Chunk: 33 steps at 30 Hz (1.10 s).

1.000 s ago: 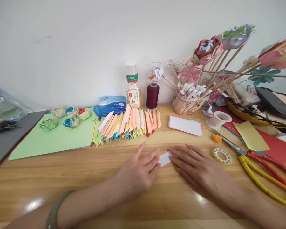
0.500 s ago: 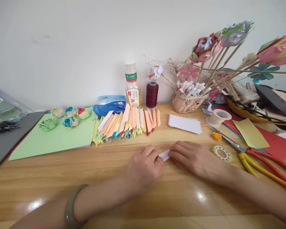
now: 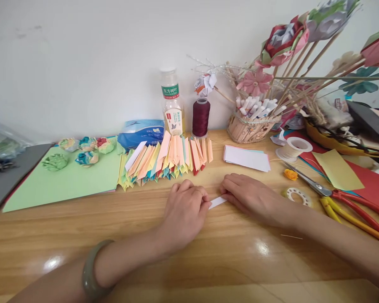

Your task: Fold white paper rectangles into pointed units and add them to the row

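A small folded strip of white paper (image 3: 217, 202) lies on the wooden table (image 3: 139, 227) between my hands. My left hand (image 3: 185, 210), fingers curled, pinches its left end. My right hand (image 3: 251, 198), fingers bent and pressed together, holds down its right end. A greenish bangle (image 3: 90, 271) sits on my left wrist. Just behind the hands stand a row of folded coloured paper pieces (image 3: 167, 160) and a stack of white paper slips (image 3: 246, 158).
Green card (image 3: 63, 183) with small paper flowers lies at left. A bottle (image 3: 172, 105), dark red thread spool (image 3: 201, 118), tissue pack (image 3: 141, 132) and basket of paper flowers (image 3: 251, 126) line the wall. Scissors (image 3: 306, 179), red-and-yellow pliers (image 3: 356, 208), tape ring (image 3: 298, 195) at right.
My hands went from lying flat on the paper to curled and pinching its ends. The paper is now a narrower strip, and the view has shifted a little closer.
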Available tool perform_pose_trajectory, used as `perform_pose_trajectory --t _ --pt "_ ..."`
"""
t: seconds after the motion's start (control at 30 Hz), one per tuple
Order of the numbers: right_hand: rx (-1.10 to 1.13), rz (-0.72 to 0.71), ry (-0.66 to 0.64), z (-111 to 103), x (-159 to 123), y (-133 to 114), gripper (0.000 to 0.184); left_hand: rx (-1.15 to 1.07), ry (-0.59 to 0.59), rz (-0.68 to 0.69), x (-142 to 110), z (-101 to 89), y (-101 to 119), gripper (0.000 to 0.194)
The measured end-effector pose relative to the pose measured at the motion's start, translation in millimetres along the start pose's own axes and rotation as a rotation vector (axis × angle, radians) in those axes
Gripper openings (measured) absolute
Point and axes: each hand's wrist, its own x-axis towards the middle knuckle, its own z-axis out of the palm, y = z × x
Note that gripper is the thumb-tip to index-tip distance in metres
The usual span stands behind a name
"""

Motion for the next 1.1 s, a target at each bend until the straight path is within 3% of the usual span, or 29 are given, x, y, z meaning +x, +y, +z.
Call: perform_pose_trajectory --t 0.27,0.53,0.73,0.9,1.1 --pt "0.057 0.098 0.123 14 -9 10 0.013 -0.004 -0.029 0.004 -2 3.2 -9 0.006" --pt "0.164 0.072 0.158 8 -15 14 0.017 -0.07 0.004 0.068 -9 1.3 -16 0.008" --pt "0.091 0.058 0.08 3 -14 1 0.015 -0.106 0.019 0.057 -7 2.0 -15 0.009" --pt "0.006 0.147 0.094 4 -16 -11 0.014 -0.17 0.032 0.101 -7 -0.5 -13 0.011" --pt "-0.093 0.124 0.105 2 -28 -26 0.02 -0.248 -0.064 0.058 -2 -10.3 -11 0.019"
